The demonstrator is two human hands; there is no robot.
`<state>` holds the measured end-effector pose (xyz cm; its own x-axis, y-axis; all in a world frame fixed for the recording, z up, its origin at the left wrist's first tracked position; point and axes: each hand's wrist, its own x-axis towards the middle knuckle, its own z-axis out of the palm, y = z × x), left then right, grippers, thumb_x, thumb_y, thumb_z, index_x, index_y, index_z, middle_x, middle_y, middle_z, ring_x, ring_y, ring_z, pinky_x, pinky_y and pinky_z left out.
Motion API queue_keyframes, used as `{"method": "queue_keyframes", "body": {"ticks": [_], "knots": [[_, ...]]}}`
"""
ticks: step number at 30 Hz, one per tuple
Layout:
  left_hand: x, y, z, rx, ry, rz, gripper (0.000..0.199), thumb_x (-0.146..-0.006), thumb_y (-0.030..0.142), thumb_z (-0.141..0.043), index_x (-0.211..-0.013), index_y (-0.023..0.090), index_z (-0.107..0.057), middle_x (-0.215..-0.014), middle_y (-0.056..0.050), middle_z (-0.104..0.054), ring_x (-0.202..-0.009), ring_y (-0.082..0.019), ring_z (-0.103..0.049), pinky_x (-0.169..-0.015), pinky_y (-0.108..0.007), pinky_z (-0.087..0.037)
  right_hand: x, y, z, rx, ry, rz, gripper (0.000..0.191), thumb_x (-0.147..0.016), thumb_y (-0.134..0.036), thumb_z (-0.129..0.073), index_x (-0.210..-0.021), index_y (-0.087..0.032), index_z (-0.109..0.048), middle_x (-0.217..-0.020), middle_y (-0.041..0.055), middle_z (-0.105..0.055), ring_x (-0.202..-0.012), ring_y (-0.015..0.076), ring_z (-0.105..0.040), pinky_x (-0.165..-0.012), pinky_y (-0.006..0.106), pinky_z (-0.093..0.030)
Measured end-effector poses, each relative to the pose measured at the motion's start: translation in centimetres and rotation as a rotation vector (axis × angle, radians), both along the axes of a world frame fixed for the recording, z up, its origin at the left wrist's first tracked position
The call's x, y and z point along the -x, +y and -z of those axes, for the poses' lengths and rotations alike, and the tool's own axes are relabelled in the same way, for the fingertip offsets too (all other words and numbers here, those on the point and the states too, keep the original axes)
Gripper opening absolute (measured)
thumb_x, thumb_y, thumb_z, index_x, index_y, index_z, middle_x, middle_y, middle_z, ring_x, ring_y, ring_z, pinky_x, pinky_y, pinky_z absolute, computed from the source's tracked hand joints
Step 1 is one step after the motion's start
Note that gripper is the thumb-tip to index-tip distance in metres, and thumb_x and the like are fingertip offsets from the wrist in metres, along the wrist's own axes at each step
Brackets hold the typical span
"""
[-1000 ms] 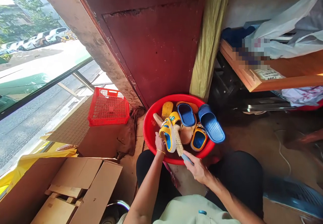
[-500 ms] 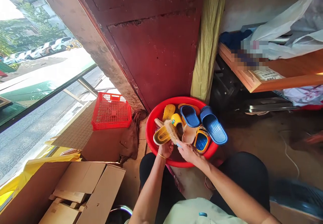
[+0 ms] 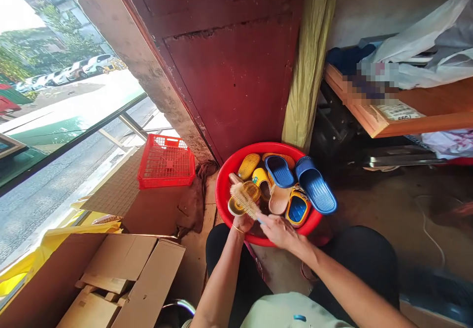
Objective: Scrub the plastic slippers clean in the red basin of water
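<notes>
Over the near left part of a red basin [image 3: 224, 170], my left hand [image 3: 243, 222] grips a yellow slipper [image 3: 252, 190] with a pale sole edge. My right hand [image 3: 279, 230] is closed round the blue handle of a brush [image 3: 244, 199], whose pale bristles lie across the slipper and partly cover it. Beside them in the basin are a yellow slipper with a blue insole [image 3: 297, 208], a beige slipper [image 3: 279, 200] and other yellow ones. Two blue slippers lie at the back and right, and one [image 3: 318, 190] hangs over the rim.
A red plastic crate [image 3: 166, 163] rests on cardboard at the left. An open cardboard box [image 3: 153, 281] is at the lower left. Behind the basin stand a dark red door [image 3: 236, 72] and a yellow-green curtain [image 3: 308, 72]. A wooden tray [image 3: 424, 116] with bags juts in at the right.
The brush head has moved left and down across the slipper, and its bristles now cover the slipper's near part. Both hands keep their hold. The whole view has shifted slightly.
</notes>
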<state>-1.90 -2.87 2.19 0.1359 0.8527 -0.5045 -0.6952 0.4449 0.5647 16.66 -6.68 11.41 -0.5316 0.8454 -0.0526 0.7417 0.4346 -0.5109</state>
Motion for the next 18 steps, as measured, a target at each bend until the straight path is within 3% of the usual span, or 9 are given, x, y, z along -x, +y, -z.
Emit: {"method": "queue_keyframes", "body": {"ticks": [2,4,7,11,13,18], "knots": [[0.0,0.1,0.1,-0.001,0.007,0.022,0.021,-0.093,0.021,-0.056,-0.106,0.015,-0.071,-0.116,-0.014,-0.070,-0.112,-0.025,-0.064,-0.096,-0.037,-0.051,0.5,-1.5,0.1,-0.040,0.021,-0.051,0.052,-0.096,-0.030,-0.046,-0.147,-0.033,-0.049,-0.101,0.0072,-0.076,-0.090,0.0226,-0.072,-0.078,0.028,-0.052],[0.1,-0.1,0.0,0.000,0.015,0.022,0.019,-0.091,0.020,-0.059,-0.104,0.014,-0.071,-0.115,-0.015,-0.070,-0.110,-0.026,-0.064,-0.096,-0.036,-0.050,0.3,-1.6,0.4,-0.022,0.009,-0.005,0.054,-0.095,-0.028,-0.047,-0.149,-0.030,-0.047,-0.105,0.0092,-0.076,-0.092,0.0241,-0.073,-0.079,0.030,-0.053],[0.1,-0.6,-0.3,-0.016,0.035,0.024,0.018,-0.088,0.024,-0.065,-0.103,0.015,-0.071,-0.112,-0.014,-0.071,-0.102,-0.022,-0.067,-0.090,-0.032,-0.053,-1.3,0.7,1.2,0.047,0.004,0.139,0.051,-0.095,-0.022,-0.044,-0.145,-0.022,-0.053,-0.111,0.0123,-0.075,-0.100,0.0251,-0.072,-0.085,0.033,-0.054],[-0.6,-0.6,-0.6,-0.090,0.154,-0.068,0.029,-0.084,0.029,-0.069,-0.112,0.020,-0.069,-0.099,-0.009,-0.073,-0.082,-0.019,-0.069,-0.067,-0.027,-0.054,-4.8,3.1,2.7,0.023,0.223,0.179,0.048,-0.095,-0.026,-0.043,-0.140,-0.020,-0.058,-0.128,0.0107,-0.070,-0.114,0.0233,-0.067,-0.096,0.033,-0.053],[-1.0,0.5,-1.0,-0.127,0.252,-0.168,0.030,-0.083,0.029,-0.070,-0.110,0.019,-0.069,-0.090,-0.008,-0.072,-0.074,-0.019,-0.067,-0.064,-0.028,-0.053,-6.4,2.6,3.6,-0.016,0.323,0.241,0.048,-0.094,-0.029,-0.044,-0.140,-0.020,-0.058,-0.130,0.0096,-0.068,-0.117,0.0232,-0.066,-0.099,0.034,-0.053],[-1.2,6.5,-3.3,-0.194,0.453,-0.327,0.017,-0.078,0.021,-0.071,-0.095,0.017,-0.070,-0.088,-0.003,-0.070,-0.080,-0.017,-0.064,-0.077,-0.026,-0.050,-8.4,-0.5,5.8,-0.046,0.530,0.455,0.050,-0.094,-0.038,-0.046,-0.138,-0.019,-0.059,-0.129,0.0109,-0.069,-0.117,0.0240,-0.066,-0.101,0.036,-0.053]]}}
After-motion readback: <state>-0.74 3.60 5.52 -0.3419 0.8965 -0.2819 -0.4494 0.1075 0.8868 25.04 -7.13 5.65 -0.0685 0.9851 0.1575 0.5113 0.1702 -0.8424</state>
